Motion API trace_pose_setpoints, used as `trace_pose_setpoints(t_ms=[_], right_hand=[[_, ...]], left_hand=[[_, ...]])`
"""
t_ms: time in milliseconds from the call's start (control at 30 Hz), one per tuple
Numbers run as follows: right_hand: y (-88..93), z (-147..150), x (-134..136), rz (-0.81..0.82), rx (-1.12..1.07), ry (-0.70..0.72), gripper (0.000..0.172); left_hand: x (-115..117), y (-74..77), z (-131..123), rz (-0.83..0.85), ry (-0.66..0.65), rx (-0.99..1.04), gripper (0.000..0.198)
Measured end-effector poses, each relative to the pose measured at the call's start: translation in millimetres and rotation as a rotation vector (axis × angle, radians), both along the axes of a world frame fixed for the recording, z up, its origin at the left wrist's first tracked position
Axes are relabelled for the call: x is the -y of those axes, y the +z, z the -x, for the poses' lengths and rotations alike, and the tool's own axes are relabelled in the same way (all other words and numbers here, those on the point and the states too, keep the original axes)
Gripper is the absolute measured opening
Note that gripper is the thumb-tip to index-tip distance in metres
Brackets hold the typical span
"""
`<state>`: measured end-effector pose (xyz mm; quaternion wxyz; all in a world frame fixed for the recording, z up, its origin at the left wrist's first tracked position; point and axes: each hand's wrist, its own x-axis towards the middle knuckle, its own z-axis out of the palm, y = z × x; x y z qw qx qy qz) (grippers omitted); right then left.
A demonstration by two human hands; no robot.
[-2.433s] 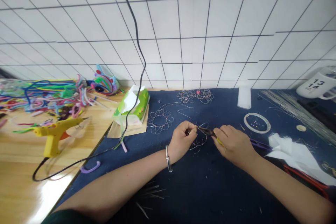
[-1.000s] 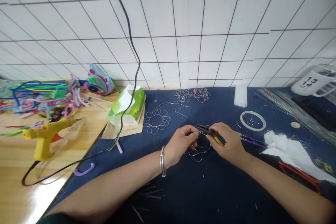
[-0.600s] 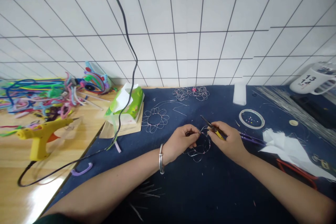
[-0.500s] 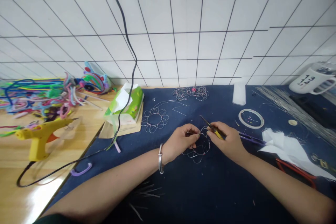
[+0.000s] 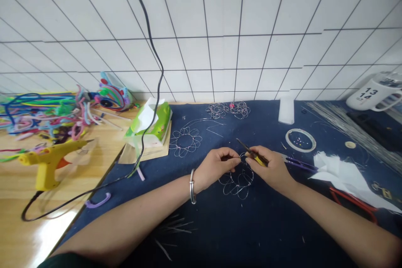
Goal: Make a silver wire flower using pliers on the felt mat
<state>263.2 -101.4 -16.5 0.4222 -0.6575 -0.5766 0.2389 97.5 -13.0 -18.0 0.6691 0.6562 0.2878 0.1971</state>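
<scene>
My left hand [image 5: 219, 166] pinches the upper edge of a looped wire flower [image 5: 239, 185], a ring with thin petal loops hanging below my fingers. Yellow-handled pliers [image 5: 258, 158] lie in my right hand [image 5: 272, 168], their dark jaws pointing up and left, away from the wire. The right thumb and fingertip come close to the wire at the ring's top; whether they grip it as well is hard to see. Another wire flower [image 5: 185, 142] rests flat on the dark blue cloth, left of my hands.
Behind lie tangled wire flowers [image 5: 228, 110]. At left are a green tissue pack [image 5: 150, 123], a yellow glue gun [image 5: 50, 161] with a black cord, and pipe cleaners [image 5: 37, 113]. Rightward are a round dish of beads [image 5: 300, 140], purple tweezers [image 5: 300, 164], white tissue [image 5: 345, 176] and a mug [image 5: 373, 92].
The wire flower has turned a little, and its petal loops now spread wider beneath my hands. The pliers' tip has shifted slightly left. Both hands stay nearly in place.
</scene>
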Motion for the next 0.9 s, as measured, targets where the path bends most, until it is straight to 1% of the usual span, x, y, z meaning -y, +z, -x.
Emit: trace_pose_setpoints(t_ms=[200,400,533,600,667,767,900], right_hand=[[3.6,1.5,-0.3,0.054,-0.066,0.032,0.020],[11.0,2.2,-0.3,0.117,-0.109,0.048,0.017],[10.2,2.3,-1.2,0.122,-0.125,0.039,0.016],[8.3,2.2,-1.6,0.119,-0.132,0.042,0.017],[6.8,2.2,-1.8,0.123,-0.129,0.052,0.018],[5.9,2.6,-1.4,0.133,-0.110,0.071,0.018],[4.3,3.4,-0.3,0.136,-0.073,0.099,0.017]], left_hand=[[-0.5,-1.2,-0.7,-0.074,0.005,-0.037,0.015],[-4.0,-5.9,-0.5,-0.084,-0.024,-0.031,0.014],[-5.5,-8.5,-1.1,-0.111,-0.037,0.010,0.013],[-5.0,-9.1,-1.1,-0.168,-0.016,0.043,0.019],[-4.2,-9.4,-0.5,-0.250,-0.005,0.048,0.019],[-3.6,-9.7,0.7,-0.354,-0.044,0.018,0.013],[-4.5,-10.2,1.5,-0.415,-0.093,-0.019,0.012]])
